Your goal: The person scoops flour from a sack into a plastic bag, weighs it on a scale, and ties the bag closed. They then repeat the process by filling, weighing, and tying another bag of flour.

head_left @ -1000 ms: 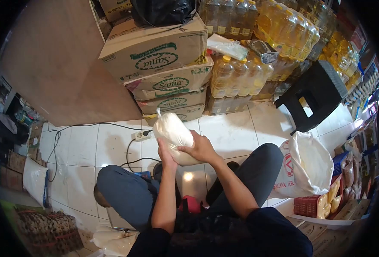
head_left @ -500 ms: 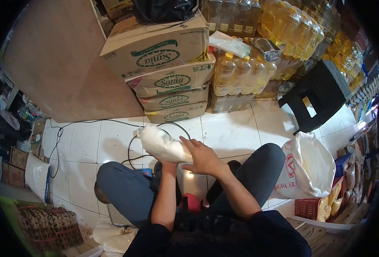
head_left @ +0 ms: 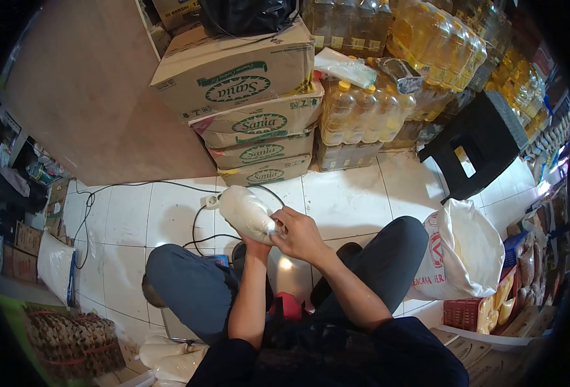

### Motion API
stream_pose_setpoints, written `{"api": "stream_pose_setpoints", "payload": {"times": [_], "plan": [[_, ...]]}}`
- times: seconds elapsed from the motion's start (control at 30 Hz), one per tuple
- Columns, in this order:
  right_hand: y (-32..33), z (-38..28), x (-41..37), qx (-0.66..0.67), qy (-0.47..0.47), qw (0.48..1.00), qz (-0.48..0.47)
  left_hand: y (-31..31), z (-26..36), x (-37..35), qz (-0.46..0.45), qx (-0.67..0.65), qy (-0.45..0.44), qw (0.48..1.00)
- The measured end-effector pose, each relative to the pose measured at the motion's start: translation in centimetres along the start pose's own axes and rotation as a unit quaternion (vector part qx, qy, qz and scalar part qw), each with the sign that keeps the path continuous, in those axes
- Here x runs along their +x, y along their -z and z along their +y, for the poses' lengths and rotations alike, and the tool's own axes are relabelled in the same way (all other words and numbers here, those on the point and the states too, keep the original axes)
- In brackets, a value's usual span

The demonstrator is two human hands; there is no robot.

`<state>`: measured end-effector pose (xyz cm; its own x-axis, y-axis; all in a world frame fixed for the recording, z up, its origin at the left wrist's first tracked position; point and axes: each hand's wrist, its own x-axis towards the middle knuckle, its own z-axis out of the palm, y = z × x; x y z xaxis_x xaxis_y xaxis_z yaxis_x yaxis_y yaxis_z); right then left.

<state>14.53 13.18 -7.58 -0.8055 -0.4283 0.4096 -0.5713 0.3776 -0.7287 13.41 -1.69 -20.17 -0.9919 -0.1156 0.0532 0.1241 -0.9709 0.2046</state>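
Observation:
A clear plastic bag (head_left: pixel 247 209) packed with white grains or powder is held above my lap, tilted with its full end up and to the left. My left hand (head_left: pixel 256 245) is closed under it, fingers mostly hidden behind the bag. At the bag's lower right end, my right hand (head_left: pixel 301 233) pinches the gathered plastic neck. Between my legs lies a shiny metal surface (head_left: pixel 288 274) with a red part (head_left: pixel 287 307) nearest me. To the right stands an open white sack (head_left: pixel 449 258) with pale contents.
Stacked cartons (head_left: pixel 259 122) and shrink-wrapped oil bottles (head_left: pixel 365 113) line the far side. A black stool (head_left: pixel 481 145) lies tipped at the right. A cable with a white socket (head_left: pixel 213 201) runs over the tiles. Filled bags (head_left: pixel 172 355) and egg trays (head_left: pixel 72 342) sit lower left.
My right hand's fingers have gone from spread beside the bag to pinched on its neck. The bag has shifted slightly right and turned more upright.

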Motion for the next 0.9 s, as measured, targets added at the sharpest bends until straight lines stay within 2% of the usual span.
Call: {"api": "stream_pose_setpoints", "payload": {"times": [0.03,0.1,0.17,0.23,0.3,0.37,0.47,0.57,0.63,0.7,0.77,0.83,0.9], "plan": [[-0.2,-0.4,0.0,-0.005,0.001,1.0,0.015,0.7,0.5,0.2,-0.116,-0.017,0.036,0.992],[-0.8,-0.9,-0.1,-0.021,0.01,0.999,0.044,1.5,0.9,0.2,-0.159,-0.021,0.038,0.986],[-1.4,-0.8,-0.2,-0.044,0.029,0.996,0.071,1.9,1.0,0.2,-0.014,0.003,-0.03,0.999],[-2.0,0.0,-0.4,-0.044,0.019,0.997,0.056,0.9,1.2,0.4,0.101,0.05,-0.05,0.992],[-2.5,1.2,-0.6,-0.038,0.029,0.998,0.044,-0.3,1.3,0.2,0.166,0.063,-0.053,0.983],[-2.8,2.6,-0.6,-0.025,0.062,0.997,0.036,-1.8,1.2,-0.2,0.174,0.053,-0.043,0.982],[-2.0,2.0,-0.5,-0.021,0.049,0.998,0.02,-3.8,1.0,-0.4,0.17,0.073,-0.049,0.982],[-0.8,-0.6,0.0,-0.002,0.021,0.999,0.032,-1.0,1.4,0.1,0.099,0.063,-0.024,0.993],[-0.2,-1.4,0.0,-0.025,-0.023,0.999,0.0,-0.7,2.0,0.2,0.055,0.072,-0.007,0.996],[-0.4,-1.4,-0.3,-0.051,-0.038,0.998,-0.006,-0.9,1.8,0.2,0.115,0.11,-0.043,0.986],[-1.0,-0.5,-0.4,-0.063,-0.014,0.998,0.019,-1.9,1.9,0.2,0.171,0.157,-0.069,0.97],[-1.7,0.6,-0.3,-0.054,-0.021,0.998,0.023,-3.3,1.7,0.1,0.197,0.192,-0.093,0.957],[-1.9,1.1,-0.3,-0.053,-0.034,0.998,0.024,-2.8,1.6,0.2,0.183,0.199,-0.066,0.96]]}}
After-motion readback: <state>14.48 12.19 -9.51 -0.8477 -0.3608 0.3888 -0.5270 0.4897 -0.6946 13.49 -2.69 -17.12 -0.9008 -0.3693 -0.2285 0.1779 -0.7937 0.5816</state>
